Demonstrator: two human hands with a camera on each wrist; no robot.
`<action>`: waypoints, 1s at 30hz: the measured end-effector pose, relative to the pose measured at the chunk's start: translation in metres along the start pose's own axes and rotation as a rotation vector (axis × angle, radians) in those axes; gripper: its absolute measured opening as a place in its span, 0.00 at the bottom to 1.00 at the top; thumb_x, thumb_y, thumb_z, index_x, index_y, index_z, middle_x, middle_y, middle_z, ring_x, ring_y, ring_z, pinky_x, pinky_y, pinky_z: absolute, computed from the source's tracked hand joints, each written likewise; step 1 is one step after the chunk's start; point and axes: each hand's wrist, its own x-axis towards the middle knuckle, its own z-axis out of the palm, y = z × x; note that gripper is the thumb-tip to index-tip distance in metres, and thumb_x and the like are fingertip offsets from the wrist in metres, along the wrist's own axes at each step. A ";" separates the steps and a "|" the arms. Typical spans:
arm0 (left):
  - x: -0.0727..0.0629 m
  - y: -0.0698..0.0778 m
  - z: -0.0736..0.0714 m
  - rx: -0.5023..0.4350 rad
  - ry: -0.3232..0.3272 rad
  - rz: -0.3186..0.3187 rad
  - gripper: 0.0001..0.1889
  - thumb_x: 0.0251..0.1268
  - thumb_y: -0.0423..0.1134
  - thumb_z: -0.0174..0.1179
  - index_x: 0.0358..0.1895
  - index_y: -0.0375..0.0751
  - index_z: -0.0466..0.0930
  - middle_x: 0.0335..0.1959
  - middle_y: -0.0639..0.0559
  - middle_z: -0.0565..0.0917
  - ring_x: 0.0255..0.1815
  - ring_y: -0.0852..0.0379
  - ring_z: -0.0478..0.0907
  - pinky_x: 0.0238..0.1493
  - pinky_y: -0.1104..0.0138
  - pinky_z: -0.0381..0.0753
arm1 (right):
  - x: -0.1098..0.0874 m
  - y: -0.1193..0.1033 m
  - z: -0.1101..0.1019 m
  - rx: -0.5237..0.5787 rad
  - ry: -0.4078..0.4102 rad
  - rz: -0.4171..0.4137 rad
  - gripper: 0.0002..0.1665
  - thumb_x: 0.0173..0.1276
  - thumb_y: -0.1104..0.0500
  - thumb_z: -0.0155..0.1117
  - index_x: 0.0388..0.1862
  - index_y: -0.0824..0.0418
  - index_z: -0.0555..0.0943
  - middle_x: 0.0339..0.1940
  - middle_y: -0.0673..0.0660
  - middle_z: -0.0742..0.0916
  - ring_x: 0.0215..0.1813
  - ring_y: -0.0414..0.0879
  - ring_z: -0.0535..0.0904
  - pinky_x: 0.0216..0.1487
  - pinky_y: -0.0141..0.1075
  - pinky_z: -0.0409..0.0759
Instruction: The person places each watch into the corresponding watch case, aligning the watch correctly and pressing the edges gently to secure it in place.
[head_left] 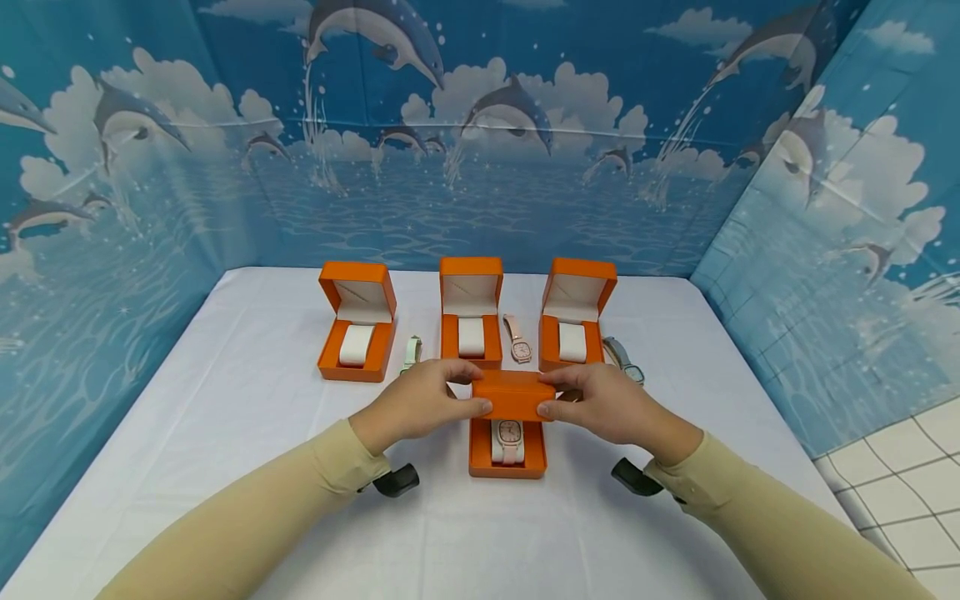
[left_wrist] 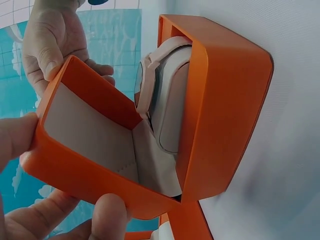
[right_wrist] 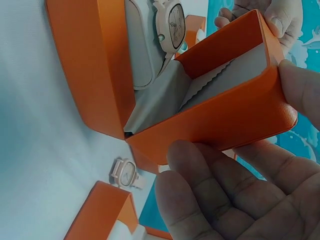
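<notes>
Lid (head_left: 513, 395) of the near box (head_left: 507, 472) is pinched at opposite ends by the left hand (head_left: 423, 402) and right hand (head_left: 611, 405) – fingers (head_left: 475, 407) clamped on it, probably so it swings evenly – with the watch (head_left: 510, 431) wrapped round its cushion (left_wrist: 167, 115) inside. Open desk (head_left: 480, 542) lies to both sides and nearer; the other boxes (head_left: 355, 374) crowd the far edge.

Green watch strap (head_left: 413, 348) partly hidden behind left hand (head_left: 423, 402).
</notes>
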 end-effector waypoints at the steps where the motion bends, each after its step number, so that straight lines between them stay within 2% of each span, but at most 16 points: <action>1: 0.000 0.000 0.000 0.000 -0.001 0.003 0.27 0.66 0.59 0.71 0.64 0.54 0.84 0.64 0.52 0.84 0.49 0.56 0.84 0.51 0.59 0.86 | 0.000 0.000 0.000 0.001 -0.001 0.000 0.34 0.71 0.47 0.74 0.69 0.63 0.82 0.55 0.57 0.91 0.51 0.45 0.86 0.46 0.36 0.88; 14: -0.003 -0.001 0.002 0.026 -0.002 0.028 0.28 0.65 0.59 0.72 0.66 0.53 0.83 0.64 0.52 0.85 0.47 0.57 0.83 0.49 0.61 0.85 | -0.003 0.002 0.002 -0.012 -0.003 -0.011 0.34 0.70 0.47 0.75 0.69 0.63 0.82 0.55 0.57 0.91 0.50 0.44 0.86 0.45 0.35 0.87; 23: -0.005 -0.004 0.004 0.054 0.004 0.042 0.29 0.65 0.58 0.72 0.66 0.53 0.83 0.64 0.52 0.85 0.42 0.59 0.82 0.42 0.63 0.83 | -0.006 0.001 0.005 -0.042 0.020 -0.023 0.33 0.68 0.45 0.76 0.67 0.61 0.84 0.50 0.52 0.91 0.46 0.41 0.85 0.41 0.32 0.85; 30: -0.009 -0.005 0.008 0.066 0.012 0.049 0.28 0.64 0.57 0.73 0.65 0.53 0.84 0.56 0.57 0.87 0.39 0.59 0.81 0.36 0.63 0.83 | -0.011 -0.003 0.009 -0.048 0.025 -0.012 0.34 0.67 0.44 0.77 0.66 0.60 0.85 0.50 0.51 0.92 0.47 0.41 0.85 0.43 0.34 0.85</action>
